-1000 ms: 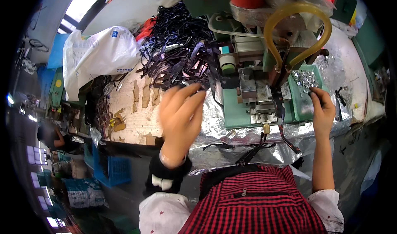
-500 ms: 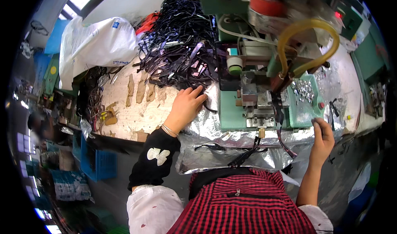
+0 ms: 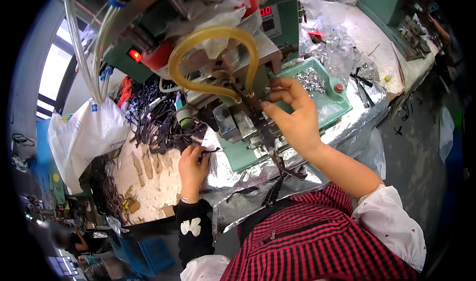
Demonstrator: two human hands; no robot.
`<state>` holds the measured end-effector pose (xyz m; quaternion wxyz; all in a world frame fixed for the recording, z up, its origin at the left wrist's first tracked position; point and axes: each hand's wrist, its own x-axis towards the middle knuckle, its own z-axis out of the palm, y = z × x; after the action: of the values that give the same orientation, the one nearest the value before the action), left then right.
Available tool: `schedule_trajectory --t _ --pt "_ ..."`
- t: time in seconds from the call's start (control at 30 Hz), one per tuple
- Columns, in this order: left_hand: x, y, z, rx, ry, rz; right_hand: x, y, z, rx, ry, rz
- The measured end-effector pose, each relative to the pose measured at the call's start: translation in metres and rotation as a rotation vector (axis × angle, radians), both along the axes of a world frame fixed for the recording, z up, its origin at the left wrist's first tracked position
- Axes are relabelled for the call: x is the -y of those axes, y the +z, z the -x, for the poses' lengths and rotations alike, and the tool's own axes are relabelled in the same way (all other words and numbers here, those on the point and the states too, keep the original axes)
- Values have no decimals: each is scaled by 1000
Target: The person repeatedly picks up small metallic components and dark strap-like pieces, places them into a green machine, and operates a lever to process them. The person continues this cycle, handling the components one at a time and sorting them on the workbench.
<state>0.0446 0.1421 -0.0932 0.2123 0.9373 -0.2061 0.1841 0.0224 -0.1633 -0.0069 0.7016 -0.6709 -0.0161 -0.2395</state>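
My left hand (image 3: 193, 169) is at the edge of the foil-covered bench, its fingers closed on a thin black strip (image 3: 211, 151) that sticks out to the right. My right hand (image 3: 297, 117) reaches up to the head of a green bench press (image 3: 246, 125), beside the metal blocks under the yellow hose (image 3: 173, 62). Its thumb and fingers are bent toward each other; whatever is between them is too small or hidden. Another dark strap (image 3: 277, 163) hangs over the front of the press. Right of the press, a green tray (image 3: 339, 105) holds small shiny metal pieces (image 3: 311, 80).
A pile of black strips (image 3: 153, 112) lies behind my left hand, beside a white plastic bag (image 3: 91, 132). Foil (image 3: 218, 174) covers the bench front. A blue crate (image 3: 148, 256) stands below at left. Clear plastic bags (image 3: 327, 38) lie behind the tray.
My right hand has gone from the tray's front corner to the press head. My left hand has drawn back from the pile with a black strip. The view has turned and shifted.
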Motion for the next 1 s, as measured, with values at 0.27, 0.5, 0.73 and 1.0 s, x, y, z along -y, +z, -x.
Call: schedule_trajectory --t 0.27,0.5,0.73,1.0 --pt "36 52 31 281 158 405 -12 41 33 -42 162 -149" --pt "139 123 52 488 -570 122 53 -12 8 -30 -154 627" --pt "144 95 31 559 -609 108 105 -45 15 -74 -267 508" --pt "140 87 31 559 -591 208 116 -71 20 -220 -283 830"
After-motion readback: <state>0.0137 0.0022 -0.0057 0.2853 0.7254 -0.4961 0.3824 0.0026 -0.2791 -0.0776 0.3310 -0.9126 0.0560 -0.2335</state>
